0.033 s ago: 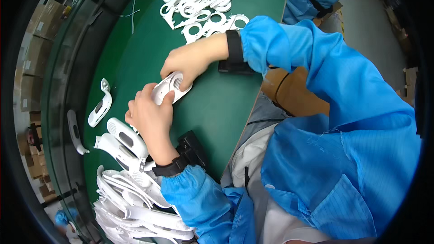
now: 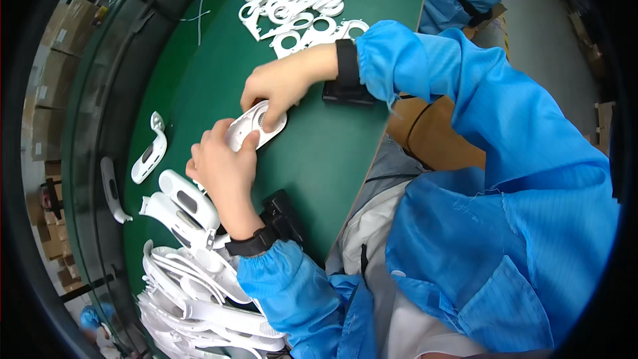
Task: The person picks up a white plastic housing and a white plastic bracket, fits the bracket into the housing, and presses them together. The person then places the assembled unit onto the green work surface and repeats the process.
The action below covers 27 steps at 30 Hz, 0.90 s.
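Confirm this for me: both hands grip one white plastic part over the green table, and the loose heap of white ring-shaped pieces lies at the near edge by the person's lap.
Not quite. In the head view, the left hand and right hand do grip the white plastic part over the green table, but the ring-shaped pieces lie at the far end.

Hardly anything is changing between the two views. The left hand (image 2: 222, 166) and right hand (image 2: 279, 86) are keeping their pinch on the white plastic piece (image 2: 256, 123), which is staying just above the green table (image 2: 319, 159).
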{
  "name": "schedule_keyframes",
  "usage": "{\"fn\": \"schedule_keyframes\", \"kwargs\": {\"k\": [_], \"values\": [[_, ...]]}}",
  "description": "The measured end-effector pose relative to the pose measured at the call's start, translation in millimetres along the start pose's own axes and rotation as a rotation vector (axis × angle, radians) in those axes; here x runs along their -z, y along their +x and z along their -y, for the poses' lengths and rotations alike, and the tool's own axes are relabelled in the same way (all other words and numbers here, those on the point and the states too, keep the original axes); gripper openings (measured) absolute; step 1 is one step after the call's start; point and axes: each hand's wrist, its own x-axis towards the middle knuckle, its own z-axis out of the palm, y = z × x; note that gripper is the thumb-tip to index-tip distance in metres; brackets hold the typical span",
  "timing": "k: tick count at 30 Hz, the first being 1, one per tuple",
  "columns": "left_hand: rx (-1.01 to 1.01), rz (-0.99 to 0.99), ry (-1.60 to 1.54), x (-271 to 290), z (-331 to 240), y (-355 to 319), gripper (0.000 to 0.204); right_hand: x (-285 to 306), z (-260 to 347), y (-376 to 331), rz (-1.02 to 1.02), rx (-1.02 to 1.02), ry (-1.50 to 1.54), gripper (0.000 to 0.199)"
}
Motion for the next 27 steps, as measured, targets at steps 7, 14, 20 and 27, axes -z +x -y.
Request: {"fn": "schedule_keyframes", "kwargs": {"k": [7,14,20,27], "values": [[-0.004,-0.017,-0.021,0.6,-3.3,-1.7,0.038,-1.8,-2.0,0.6,-0.115,-0.015,0.006,0.027],[-0.170,-0.222,-0.149,-16.0,10.3,-7.8,0.040,-2.4,-1.8,1.0,-0.107,0.028,0.048,0.025],[-0.085,-0.704,-0.652,-25.0,27.6,-18.0,0.011,20.4,-14.9,5.3,-0.072,0.201,-0.028,0.030],[-0.068,-0.393,-0.740,-49.1,1.5,-10.2,0.019,93.6,-34.1,-21.2,-0.303,-0.230,0.260,0.033]]}}
